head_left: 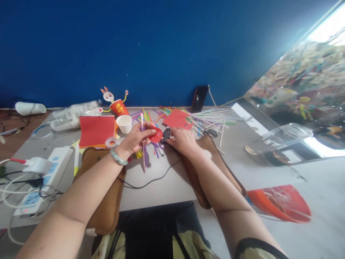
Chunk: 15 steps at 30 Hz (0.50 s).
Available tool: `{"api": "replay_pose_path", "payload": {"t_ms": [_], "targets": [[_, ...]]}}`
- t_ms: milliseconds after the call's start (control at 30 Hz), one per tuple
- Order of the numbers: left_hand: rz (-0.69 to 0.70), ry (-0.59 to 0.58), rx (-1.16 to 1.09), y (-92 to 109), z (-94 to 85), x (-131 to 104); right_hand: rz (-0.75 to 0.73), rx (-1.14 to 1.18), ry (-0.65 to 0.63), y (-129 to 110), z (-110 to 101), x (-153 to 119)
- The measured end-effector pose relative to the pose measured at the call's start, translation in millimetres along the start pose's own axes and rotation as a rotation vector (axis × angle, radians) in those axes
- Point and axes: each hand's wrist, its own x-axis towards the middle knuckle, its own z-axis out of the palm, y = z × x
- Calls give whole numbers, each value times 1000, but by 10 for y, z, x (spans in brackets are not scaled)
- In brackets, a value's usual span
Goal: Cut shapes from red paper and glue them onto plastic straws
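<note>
My left hand [138,138] is closed, pinching a small red disc [156,135] between thumb and fingers. A long pinkish straw [144,160] shows above and below the same hand; whether it is gripped or lies behind I cannot tell. Beside the disc, my right hand [183,140] is wrapped round a black glue gun [166,135], whose body is mostly hidden by the fingers. Its nozzle end is close to the disc. A black cord [159,178] loops from it across the table to the left. Red paper [176,118] lies just behind the right hand.
Loose coloured straws [215,117] spread behind the hands, with scissors [210,132] on them. A white paper cup [124,124], a rabbit-faced red cup figure [118,107], red sheets [93,131] and a power strip [47,180] stand left. Brown cushions [106,201] lie under both forearms. A phone [199,99] leans on the wall.
</note>
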Motion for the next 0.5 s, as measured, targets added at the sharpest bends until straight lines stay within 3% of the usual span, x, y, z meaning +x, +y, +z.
{"api": "replay_pose_path", "payload": {"t_ms": [100, 233, 500], "targets": [[17, -20, -4, -13, 1, 2, 38, -110, -56, 32, 12, -7], [23, -6, -2, -30, -6, 8, 29, -73, -155, 15, 57, 4], [27, 7, -11, -75, -54, 42, 71, -64, -109, -10, 73, 12]]}}
